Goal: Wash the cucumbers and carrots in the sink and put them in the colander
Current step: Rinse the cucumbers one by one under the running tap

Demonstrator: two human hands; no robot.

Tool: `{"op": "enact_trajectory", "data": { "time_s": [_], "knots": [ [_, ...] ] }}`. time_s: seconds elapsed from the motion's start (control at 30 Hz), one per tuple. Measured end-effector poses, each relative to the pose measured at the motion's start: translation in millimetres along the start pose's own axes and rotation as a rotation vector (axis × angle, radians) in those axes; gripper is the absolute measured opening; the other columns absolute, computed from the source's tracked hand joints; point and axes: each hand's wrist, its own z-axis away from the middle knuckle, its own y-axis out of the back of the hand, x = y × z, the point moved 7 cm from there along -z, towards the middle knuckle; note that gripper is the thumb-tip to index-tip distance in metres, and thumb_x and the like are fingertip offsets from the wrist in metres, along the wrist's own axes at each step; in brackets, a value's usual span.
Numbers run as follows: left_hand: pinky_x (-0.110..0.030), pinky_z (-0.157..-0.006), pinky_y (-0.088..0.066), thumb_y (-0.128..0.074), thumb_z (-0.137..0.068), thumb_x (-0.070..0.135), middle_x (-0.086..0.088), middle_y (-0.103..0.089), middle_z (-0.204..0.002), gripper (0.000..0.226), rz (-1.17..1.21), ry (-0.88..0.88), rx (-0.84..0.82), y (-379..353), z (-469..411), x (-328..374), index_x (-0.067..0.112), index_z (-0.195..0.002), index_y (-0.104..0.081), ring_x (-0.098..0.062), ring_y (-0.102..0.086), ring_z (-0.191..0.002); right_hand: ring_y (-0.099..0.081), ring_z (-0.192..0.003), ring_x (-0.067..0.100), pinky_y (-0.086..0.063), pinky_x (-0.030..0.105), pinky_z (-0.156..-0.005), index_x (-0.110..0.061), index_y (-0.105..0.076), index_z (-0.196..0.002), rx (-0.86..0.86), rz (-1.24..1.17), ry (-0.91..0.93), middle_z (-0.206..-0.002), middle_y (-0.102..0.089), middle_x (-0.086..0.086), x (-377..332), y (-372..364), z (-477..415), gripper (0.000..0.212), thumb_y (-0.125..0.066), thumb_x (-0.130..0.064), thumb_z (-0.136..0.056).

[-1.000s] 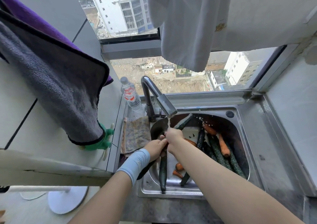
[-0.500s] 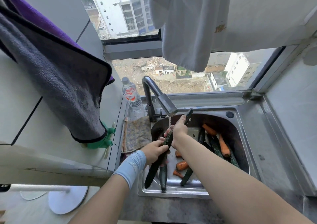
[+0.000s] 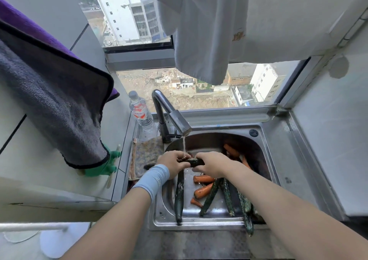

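Observation:
A dark green cucumber (image 3: 192, 162) lies level under the running water from the faucet (image 3: 173, 116). My left hand (image 3: 172, 163) grips its left end and my right hand (image 3: 212, 164) grips its right end, above the steel sink (image 3: 258, 144). Several more cucumbers (image 3: 179, 194) and orange carrots (image 3: 203, 179) lie in the basin below. Other carrots (image 3: 231, 150) rest at the back right of the basin. No colander is in view.
A plastic water bottle (image 3: 140, 110) stands left of the faucet. A patterned cloth (image 3: 146, 156) lies on the sink's left ledge. A grey and purple towel (image 3: 51, 100) hangs at left above a green glove (image 3: 105, 167). A white cloth (image 3: 203, 31) hangs overhead.
The cucumber has turned from steeply tilted to level under the stream. Both hands have shifted to hold its two ends.

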Motion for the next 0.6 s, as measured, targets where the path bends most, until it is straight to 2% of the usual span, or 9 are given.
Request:
{"op": "enact_trajectory", "data": {
  "time_s": [0.07,0.17,0.23,0.3,0.37,0.43,0.47,0.53,0.6],
  "knots": [
    [-0.036,-0.102,-0.044,-0.069,-0.081,0.028,0.011,-0.068,-0.108,0.021,0.078,0.008,0.101,2.8,-4.8,2.0,0.044,-0.095,-0.071,-0.013,-0.062,-0.105,-0.062,-0.104,0.026,-0.043,0.032,-0.080,-0.021,-0.055,-0.123,-0.046,-0.129,-0.091,-0.115,-0.066,0.005,13.0,-12.1,0.8,0.043,-0.055,-0.053,-0.095],
    [-0.032,-0.108,-0.038,-0.064,-0.086,0.018,0.000,-0.059,-0.128,0.034,0.113,0.043,0.170,-0.2,-6.2,8.5,0.028,-0.119,-0.067,-0.019,-0.054,-0.119,-0.058,-0.071,0.019,-0.053,0.036,-0.070,-0.015,-0.050,-0.115,-0.135,-0.561,-0.261,-0.090,-0.060,0.004,20.0,-39.5,3.5,0.034,-0.050,-0.046,-0.100],
    [-0.028,-0.100,-0.042,-0.058,-0.092,0.019,-0.008,-0.059,-0.129,0.041,0.172,0.115,0.064,-17.5,-5.3,7.8,0.016,-0.133,-0.057,-0.023,-0.057,-0.115,-0.055,-0.061,0.021,-0.054,0.038,-0.062,-0.011,-0.050,-0.101,-0.234,-1.106,-0.409,-0.077,-0.054,0.006,7.2,-57.9,9.6,0.022,-0.046,-0.033,-0.105],
    [-0.032,-0.087,-0.047,-0.053,-0.096,0.025,-0.008,-0.062,-0.118,0.043,0.322,0.245,-0.138,-38.9,2.0,4.2,0.009,-0.136,-0.050,-0.023,-0.062,-0.099,-0.057,-0.065,0.026,-0.053,0.040,-0.065,-0.007,-0.054,-0.099,-0.246,-1.541,-0.505,-0.078,-0.056,0.010,-7.2,-65.9,7.4,0.023,-0.037,-0.022,-0.107],
    [-0.038,-0.080,-0.053,-0.052,-0.097,0.030,-0.011,-0.064,-0.104,0.035,0.470,0.325,-0.284,-48.7,12.3,2.7,0.009,-0.124,-0.057,-0.025,-0.063,-0.085,-0.059,-0.071,0.026,-0.051,0.040,-0.068,-0.008,-0.058,-0.099,-0.200,-1.644,-0.573,-0.084,-0.061,0.011,-13.4,-68.8,-2.7,0.029,-0.034,-0.021,-0.108],
    [-0.047,-0.086,-0.055,-0.059,-0.093,0.030,-0.016,-0.066,-0.103,0.033,0.421,0.327,-0.297,-38.9,12.0,-4.2,0.007,-0.116,-0.061,-0.030,-0.066,-0.090,-0.058,-0.071,0.021,-0.042,0.035,-0.067,-0.015,-0.059,-0.097,-0.117,-1.585,-0.634,-0.086,-0.064,0.004,-14.0,-67.4,-11.3,0.023,-0.042,-0.027,-0.106],
    [-0.047,-0.081,-0.057,-0.063,-0.091,0.027,-0.014,-0.066,-0.097,0.031,0.406,0.342,-0.317,-34.4,13.4,-8.8,0.005,-0.114,-0.061,-0.029,-0.067,-0.088,-0.059,-0.074,0.020,-0.039,0.034,-0.068,-0.017,-0.059,-0.100,-0.067,-1.565,-0.657,-0.092,-0.066,0.002,-13.3,-65.1,-14.0,0.019,-0.047,-0.030,-0.104],
    [-0.035,-0.057,-0.057,-0.060,-0.095,0.022,-0.009,-0.067,-0.090,0.025,0.442,0.384,-0.403,-27.4,18.5,-11.8,0.005,-0.113,-0.058,-0.022,-0.069,-0.074,-0.064,-0.089,0.021,-0.038,0.034,-0.069,-0.018,-0.063,-0.112,0.009,-1.585,-0.672,-0.108,-0.071,0.000,-12.0,-61.0,-22.9,0.022,-0.056,-0.035,-0.099],
    [-0.020,-0.041,-0.042,-0.052,-0.100,0.025,-0.003,-0.065,-0.084,0.019,0.423,0.370,-0.415,-18.3,20.5,-10.2,0.009,-0.108,-0.056,-0.015,-0.060,-0.055,-0.063,-0.090,0.020,-0.042,0.034,-0.069,-0.018,-0.066,-0.113,0.031,-1.646,-0.655,-0.107,-0.071,0.001,-14.1,-59.9,-31.4,0.025,-0.063,-0.036,-0.095]
  ]
}}
